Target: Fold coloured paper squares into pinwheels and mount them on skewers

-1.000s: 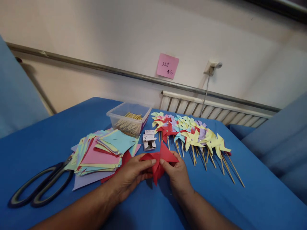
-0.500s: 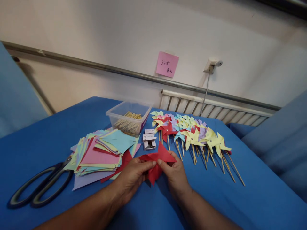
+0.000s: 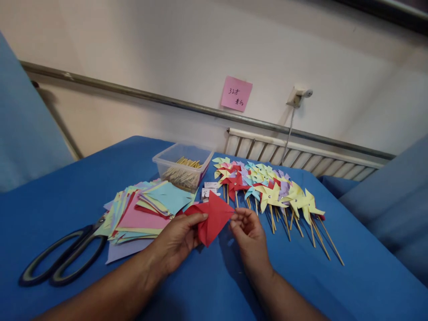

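A red paper pinwheel piece, cut and partly folded, is held above the blue table. My left hand pinches it at its folded centre, thumb on top and fingers underneath. Curled in at the right-hand corner of the paper is my right hand, its fingertips meeting that pointed tip. Beyond the paper, a small white box is partly covered by it. To the left lies a loose stack of coloured paper squares, some with cut slits.
Large scissors lie at the left, blades tucked under the stack. A clear plastic tub of wooden sticks stands behind. Finished paper pinwheels on sticks are heaped at the right. A radiator is beyond the blue table.
My right hand has moved off the paper's centre to its right corner, and the right flap now lies spread out. My left hand keeps its pinch. The view has shifted slightly.
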A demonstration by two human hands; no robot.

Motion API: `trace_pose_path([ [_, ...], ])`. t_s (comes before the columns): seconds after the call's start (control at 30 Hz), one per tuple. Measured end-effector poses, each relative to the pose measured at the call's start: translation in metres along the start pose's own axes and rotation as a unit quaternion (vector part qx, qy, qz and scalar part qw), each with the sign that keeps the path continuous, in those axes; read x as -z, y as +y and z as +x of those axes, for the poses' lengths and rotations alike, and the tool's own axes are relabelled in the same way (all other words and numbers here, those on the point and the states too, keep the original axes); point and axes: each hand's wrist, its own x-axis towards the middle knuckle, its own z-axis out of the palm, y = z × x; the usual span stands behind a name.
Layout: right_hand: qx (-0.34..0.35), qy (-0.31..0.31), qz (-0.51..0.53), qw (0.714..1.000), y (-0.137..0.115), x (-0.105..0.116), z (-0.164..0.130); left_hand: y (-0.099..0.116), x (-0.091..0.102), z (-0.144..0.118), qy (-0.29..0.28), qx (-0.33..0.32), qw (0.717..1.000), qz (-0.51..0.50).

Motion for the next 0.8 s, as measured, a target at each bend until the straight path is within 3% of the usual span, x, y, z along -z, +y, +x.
trace_pose_path([
  [0.07,0.081,-0.006,-0.1,0.992,-0.005,0.0,-0.003,0.001,0.0,0.0,-0.002,-0.003,1.0,0.007],
  [0.2,0.227,-0.067,-0.251,0.939,-0.015,-0.001,-0.011,0.002,0.0,-0.001,-0.002,-0.005,1.0,0.011],
  [0.47,0.315,-0.152,-0.352,0.868,-0.016,0.0,-0.013,0.001,-0.003,-0.002,0.0,0.016,1.0,-0.013],
  [0.6,0.32,-0.154,-0.347,0.868,-0.016,0.001,-0.009,-0.003,-0.002,-0.003,-0.015,0.02,1.0,-0.017],
  [0.8,0.243,-0.136,-0.299,0.913,-0.02,0.003,-0.006,-0.006,-0.006,-0.007,-0.02,-0.01,1.0,0.02],
])
